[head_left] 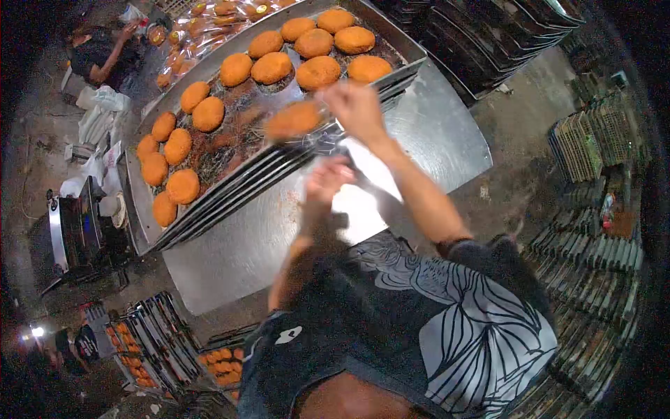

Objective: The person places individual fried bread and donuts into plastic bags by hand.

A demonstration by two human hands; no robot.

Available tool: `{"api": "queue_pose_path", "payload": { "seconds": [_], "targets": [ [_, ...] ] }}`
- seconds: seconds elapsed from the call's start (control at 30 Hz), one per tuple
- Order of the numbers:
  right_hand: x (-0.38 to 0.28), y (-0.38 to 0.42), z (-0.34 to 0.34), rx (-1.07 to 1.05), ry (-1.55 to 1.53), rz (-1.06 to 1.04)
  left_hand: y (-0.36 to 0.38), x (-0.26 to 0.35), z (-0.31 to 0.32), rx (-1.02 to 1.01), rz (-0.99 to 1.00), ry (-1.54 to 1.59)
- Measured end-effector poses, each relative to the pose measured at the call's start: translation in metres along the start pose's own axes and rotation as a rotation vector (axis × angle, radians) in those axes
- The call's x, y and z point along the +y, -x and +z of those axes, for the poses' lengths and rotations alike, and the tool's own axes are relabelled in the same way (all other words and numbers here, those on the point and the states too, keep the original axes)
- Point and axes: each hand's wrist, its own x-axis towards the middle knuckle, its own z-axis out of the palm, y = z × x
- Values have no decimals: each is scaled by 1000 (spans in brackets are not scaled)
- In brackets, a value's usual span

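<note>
My right hand (354, 112) is over the near edge of the metal tray (412, 61), its fingers pinched together and blurred by motion. Just left of those fingertips, a round orange-brown crumbed bun (293, 121), also smeared, overlaps the tray's edge. A shiny clear piece that looks like plastic (324, 142) shows between my two hands. Lower down, my left hand (328, 178) is raised above the metal tabletop (237, 251), its fingers too blurred to read. Several more crumbed buns (319, 72) lie along the tray's far and left sides; its dark middle shows crumbs.
More trays are stacked under the top one. Clear-bagged buns (209, 31) lie beyond it, near another person (101, 52) at the upper left. Dark tray stacks (488, 35) stand at the upper right, crates (590, 143) at the right, and racks of buns (129, 349) at the lower left.
</note>
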Motion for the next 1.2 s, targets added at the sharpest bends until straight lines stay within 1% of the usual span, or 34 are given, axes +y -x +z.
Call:
{"api": "queue_pose_path", "payload": {
  "seconds": [0.03, 0.07, 0.1, 0.13, 0.17, 0.2, 0.23, 0.27, 0.3, 0.33, 0.37, 0.4, 0.43, 0.47, 0.5, 0.57, 0.6, 0.63, 0.67, 0.7, 0.73, 0.77, 0.8, 0.83, 0.87, 0.9, 0.93, 0.97, 1.03, 1.07, 1.1, 1.17, 1.2],
  "targets": [
    [-12, -33, -16, 70, 13, 5, -1, -37, -2, -52, -189, -301],
    [-19, -68, -15, 105, 85, -49, -5, -113, -19, -129, -270, -297],
    [-25, -93, -3, 136, 160, -101, 8, -121, 4, -61, 24, -847],
    [-22, -102, 10, 132, 160, -102, 12, -150, 5, 41, 131, -1004],
    [-16, -109, 26, 153, 186, -374, 12, -172, -2, 47, 165, -1061],
    [-5, -110, 36, 176, 207, -643, 5, -190, -15, 25, 264, -1092],
    [8, -77, 32, -19, 164, -609, 1, -199, -27, 3, 357, -1119],
    [11, -37, 12, -277, 23, -350, -5, -197, -34, -127, 281, -1401],
    [29, 4, 1, -273, -46, -293, -16, -200, -48, -300, 180, -1602],
    [50, 46, -17, -345, -48, -106, -17, -191, -48, -239, 124, -1492],
    [71, 85, -34, -555, 22, 375, -17, -182, -52, -178, 67, -1383],
    [108, 138, -41, -536, -282, 585, -21, -198, -93, -274, 44, -1239],
    [98, 155, -55, -573, -169, 490, -22, -216, -127, -369, 20, -1094],
    [99, 169, -63, -759, -34, 572, -15, -114, -50, 31, -133, -685],
    [107, 178, -56, -808, -14, 283, -20, -100, -46, 33, -144, -693],
    [92, 166, -39, -658, -165, 334, -25, -81, -50, -203, -160, -967],
    [102, 169, -34, -656, -176, 344, -21, -63, -27, -121, -302, -734],
    [117, 172, -26, -699, -54, 387, -16, -71, -27, -123, -310, -739],
    [119, 169, -21, -734, 72, 422, -15, -73, -26, -83, -192, -803],
    [118, 173, -20, -722, 69, 418, -16, -73, -26, -46, -68, -863],
    [112, 184, -24, -651, 49, 572, -15, -72, -28, -4, -166, -831],
    [103, 193, -26, -576, 33, 727, -14, -72, -28, -16, -164, -833],
    [107, 212, -16, -564, 42, 730, -14, -72, -27, -40, -247, -973],
    [123, 234, 0, -263, -261, 737, -15, -73, -27, -62, -323, -1108],
    [135, 244, 10, 39, -557, 711, -13, -79, -32, -101, -250, -1039],
    [126, 235, 12, -3, -298, 676, -11, -86, -36, -173, -236, -792],
    [116, 228, 10, -112, -142, 704, -9, -93, -40, -166, -131, -696],
    [89, 207, 1, -220, 12, 724, -9, -96, -44, -157, -24, -602],
    [70, 191, -7, -281, -320, 908, -7, -70, -34, 70, 168, -785],
    [79, 180, 1, -307, -743, 992, -2, -48, -22, 80, 277, -951],
    [79, 158, 2, -313, -736, 983, 6, -37, -16, 87, 287, -948],
    [54, 113, -4, -140, -1197, 971, 22, -25, -12, -106, 480, -874],
    [24, 95, 8, 12, -1367, 812, 26, -37, -22, 39, 114, -604]
  ]
}}
